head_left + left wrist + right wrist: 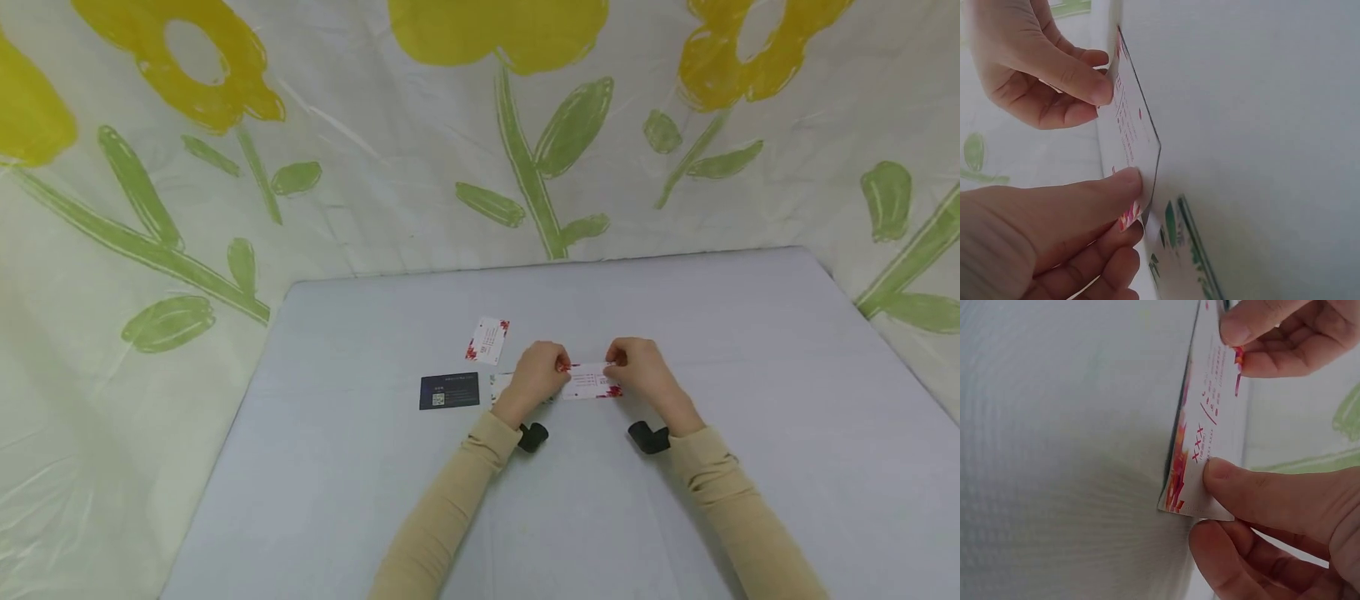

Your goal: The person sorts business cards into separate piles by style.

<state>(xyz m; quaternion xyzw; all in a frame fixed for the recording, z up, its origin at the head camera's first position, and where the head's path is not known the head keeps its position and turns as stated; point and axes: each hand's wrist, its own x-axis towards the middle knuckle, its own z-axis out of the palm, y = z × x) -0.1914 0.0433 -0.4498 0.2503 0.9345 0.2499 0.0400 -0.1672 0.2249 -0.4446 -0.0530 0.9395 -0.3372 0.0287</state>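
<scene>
Between the two hands is a white business card [588,383] with red floral corners and red print. My left hand [538,375] pinches its left end, the thumb on the printed face. At the other end, my right hand [641,367] pinches it between thumb and fingers. In the right wrist view the card [1207,425] shows a darker edge behind it along one side. A white card with green leaves [1179,262] lies beside the held card, partly covered by my left hand in the head view.
To the left on the grey table [337,483] lies a black business card [450,391] with a QR code. Another white card with red flowers [487,341] lies behind it, turned at an angle. A flower-printed curtain [390,167] hangs past the table's far edge.
</scene>
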